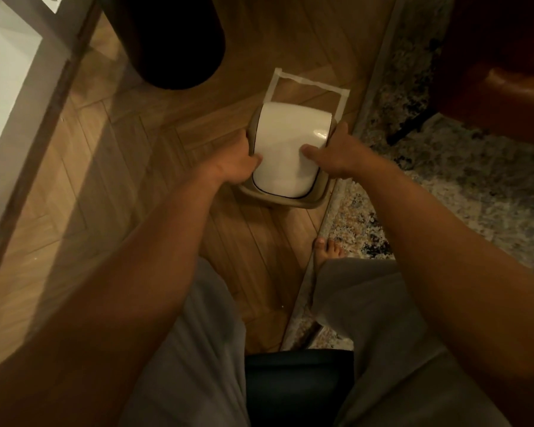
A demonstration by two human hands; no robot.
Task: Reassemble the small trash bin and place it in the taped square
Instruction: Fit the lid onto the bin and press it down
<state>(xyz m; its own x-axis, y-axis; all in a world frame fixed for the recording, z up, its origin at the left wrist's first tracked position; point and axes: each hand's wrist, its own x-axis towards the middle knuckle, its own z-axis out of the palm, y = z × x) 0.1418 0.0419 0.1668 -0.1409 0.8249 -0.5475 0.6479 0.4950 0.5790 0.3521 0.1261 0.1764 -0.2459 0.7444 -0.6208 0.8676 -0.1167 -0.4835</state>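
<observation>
1. So the small trash bin (285, 167) is down on the wood floor (154, 155), both hands on it. It covers the near part of the taped square (309, 84); the far tape edge and both far corners show beyond it. My guess is it's sitting a bit short of centred, but the near tape line is hidden, so I can't say for sure.

2. Left hand (235, 163) is wrapped on the left side of the rim, thumb pressing the edge of the white swing lid (290, 149), other fingers curled under out of sight. Right hand (336, 155) mirrors it: thumb lying on the lid, fingers closed around the right rim.

3. Handling-wise it looks like thin moulded plastic, so light and fairly stiff, but glossy and a bit slippery. The lid probably pivots, so I wouldn't carry it by that. Grab the tan collar (313, 200) on both sides, like the hands already are.

4. Orientation: standing upright, opening up. The lid's long axis runs away from the person, tilted slightly right, roughly lined up with the square's side tapes. The rug (444, 186) edge is just beside its right side.
</observation>
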